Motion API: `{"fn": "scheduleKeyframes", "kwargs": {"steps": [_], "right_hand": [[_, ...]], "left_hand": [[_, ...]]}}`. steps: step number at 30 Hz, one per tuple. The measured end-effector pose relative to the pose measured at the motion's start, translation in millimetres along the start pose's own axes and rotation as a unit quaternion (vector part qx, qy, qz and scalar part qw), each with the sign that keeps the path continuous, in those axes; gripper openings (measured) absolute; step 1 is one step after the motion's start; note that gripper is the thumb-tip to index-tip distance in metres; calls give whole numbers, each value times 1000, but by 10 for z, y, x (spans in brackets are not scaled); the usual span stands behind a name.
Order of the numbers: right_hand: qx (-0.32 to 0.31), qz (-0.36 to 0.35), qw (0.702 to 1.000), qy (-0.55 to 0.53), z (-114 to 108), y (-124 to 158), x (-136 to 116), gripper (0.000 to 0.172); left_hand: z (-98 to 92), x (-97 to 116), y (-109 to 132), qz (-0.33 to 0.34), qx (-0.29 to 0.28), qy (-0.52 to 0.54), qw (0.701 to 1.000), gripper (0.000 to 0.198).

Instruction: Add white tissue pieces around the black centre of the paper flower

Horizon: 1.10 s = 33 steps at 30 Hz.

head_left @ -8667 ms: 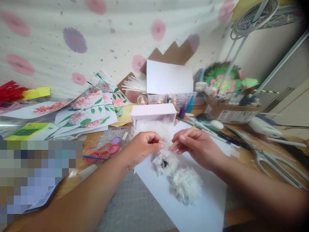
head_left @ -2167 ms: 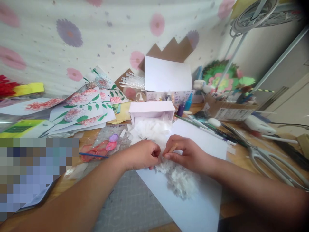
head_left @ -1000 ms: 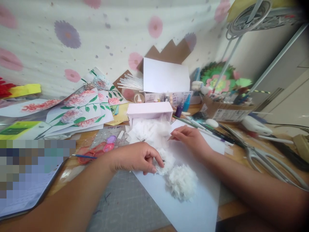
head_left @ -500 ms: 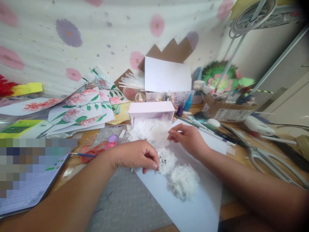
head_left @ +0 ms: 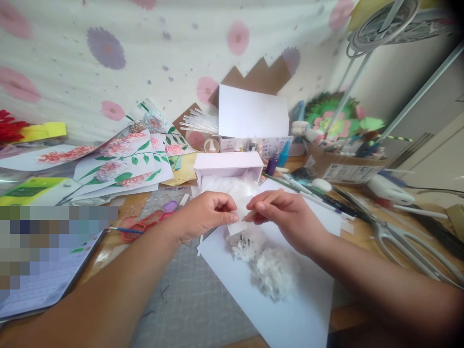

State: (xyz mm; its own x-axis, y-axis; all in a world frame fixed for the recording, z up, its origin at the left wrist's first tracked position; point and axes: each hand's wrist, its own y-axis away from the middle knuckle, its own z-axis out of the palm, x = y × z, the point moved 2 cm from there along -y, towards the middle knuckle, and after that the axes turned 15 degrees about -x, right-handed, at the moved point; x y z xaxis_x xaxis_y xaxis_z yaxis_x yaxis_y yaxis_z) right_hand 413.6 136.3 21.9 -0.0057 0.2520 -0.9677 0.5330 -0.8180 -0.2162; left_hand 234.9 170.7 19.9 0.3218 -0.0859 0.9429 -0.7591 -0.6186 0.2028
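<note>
From the left, a small white paper square (head_left: 237, 227) appears to be pinched by the thumb and fingertips of the left hand (head_left: 213, 210); it should prove light, soft and easily torn, best taken by a corner. Below it, a ruffled white tuft (head_left: 243, 249) is rested on the white sheet (head_left: 311, 299), next to a fuller pompom (head_left: 274, 273), probably easily crushed. A wooden stick (head_left: 274, 196), likely stiff, is gripped pen-like in the right hand (head_left: 290, 217); whether the paper is touched by its tip cannot be told.
</note>
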Motion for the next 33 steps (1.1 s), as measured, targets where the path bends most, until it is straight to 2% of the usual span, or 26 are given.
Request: {"fn": "scheduleKeyframes", "kwargs": {"steps": [6, 13, 18, 24, 27, 30, 33], "right_hand": [[-73, -2, 988, 135, -29, -8, 139, 17], [-126, 9, 979, 162, -35, 75, 58, 23], [-160, 2, 969, 191, -25, 114, 30, 24], [-178, 5, 957, 227, -39, 130, 42, 23], [-167, -2, 966, 196, -61, 129, 41, 20], [-106, -37, 983, 145, -95, 119, 37, 15], [-53, -30, 981, 181, -98, 101, 62, 13]], "left_hand": [[-57, -46, -3, -45, -4, -28, 999, 21], [-9, -32, -9, -46, -52, -41, 997, 19], [78, -63, -66, -31, -31, 26, 999, 15], [136, -103, -97, -62, 3, 18, 998, 16], [124, -98, -88, -64, 20, 36, 997, 17], [95, -102, -81, -60, 38, 64, 995, 18], [62, -115, -75, -54, 56, 81, 994, 20]]}}
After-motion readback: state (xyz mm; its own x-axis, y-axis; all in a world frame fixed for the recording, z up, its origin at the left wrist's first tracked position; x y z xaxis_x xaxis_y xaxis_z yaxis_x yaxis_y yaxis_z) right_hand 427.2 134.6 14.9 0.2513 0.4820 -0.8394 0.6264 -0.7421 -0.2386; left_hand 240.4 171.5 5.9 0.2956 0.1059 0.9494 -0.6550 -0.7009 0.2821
